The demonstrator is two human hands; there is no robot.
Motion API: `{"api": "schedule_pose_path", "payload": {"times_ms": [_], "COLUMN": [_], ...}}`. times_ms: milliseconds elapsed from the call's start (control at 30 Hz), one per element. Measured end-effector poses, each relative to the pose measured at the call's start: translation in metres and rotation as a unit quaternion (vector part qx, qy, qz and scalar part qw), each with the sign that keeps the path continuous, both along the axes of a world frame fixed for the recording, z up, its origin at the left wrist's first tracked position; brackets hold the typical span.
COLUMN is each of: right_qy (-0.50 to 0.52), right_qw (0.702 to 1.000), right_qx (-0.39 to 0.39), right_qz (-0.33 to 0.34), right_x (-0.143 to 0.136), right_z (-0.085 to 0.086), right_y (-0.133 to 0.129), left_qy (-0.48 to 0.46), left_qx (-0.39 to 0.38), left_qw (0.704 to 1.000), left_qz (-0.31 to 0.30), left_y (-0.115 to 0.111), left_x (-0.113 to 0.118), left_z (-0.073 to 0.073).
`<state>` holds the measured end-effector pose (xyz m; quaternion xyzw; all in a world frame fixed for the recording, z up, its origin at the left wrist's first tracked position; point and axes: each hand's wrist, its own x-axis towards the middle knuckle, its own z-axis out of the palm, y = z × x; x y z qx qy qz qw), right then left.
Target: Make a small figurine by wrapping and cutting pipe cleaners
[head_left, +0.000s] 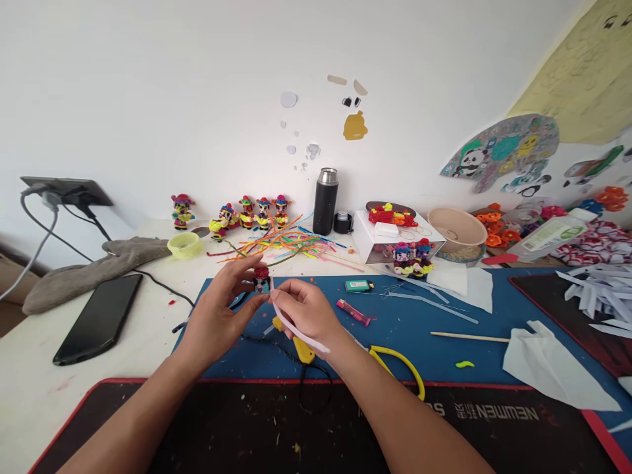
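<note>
My left hand (217, 309) pinches a small doll figure (261, 281) with a fuzzy red top, dark sides and a light blue part, between thumb and fingertips. Close against it, my right hand (306, 309) has its thumb and forefinger closed on a pale pinkish strip (301, 336). The strip's upper end touches the figure's side, and its tail runs down over my right wrist. Under my right hand lies a yellow tool (303, 350), partly hidden, with a black cord near it. A yellow looped handle (419, 375) shows beside my right forearm.
Several finished dolls (247, 212) stand by the wall behind coloured pipe cleaners (291, 243). A black thermos (326, 203) and white box (363, 237) are behind the blue mat (409, 349). Lighters (353, 313), a stick (469, 336) and tissue (548, 368) lie right; a phone (99, 319) lies left.
</note>
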<state>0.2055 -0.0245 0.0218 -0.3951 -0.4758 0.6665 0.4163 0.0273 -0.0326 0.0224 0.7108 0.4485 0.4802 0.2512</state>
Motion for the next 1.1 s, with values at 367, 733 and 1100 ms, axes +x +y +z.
{"api": "schedule_pose_path", "payload": {"times_ms": [367, 733, 1100], "right_qy": [0.003, 0.013, 0.005], "right_qw": [1.0, 1.0, 1.0], "right_qx": [-0.01, -0.011, -0.017], "right_qz": [-0.001, -0.003, -0.004], "right_x": [0.0, -0.0007, -0.0015], "right_z": [0.0005, -0.0004, 0.0005], "right_y": [0.0001, 0.0005, 0.0004], "left_qy": [0.022, 0.04, 0.044], "left_qx": [0.015, 0.029, 0.033], "left_qw": [1.0, 0.999, 0.998], "left_qz": [0.006, 0.008, 0.008], "left_y": [0.0009, 0.0002, 0.0012], "left_x": [-0.0017, -0.0024, -0.0028], "left_z": [-0.002, -0.0036, -0.0049]}}
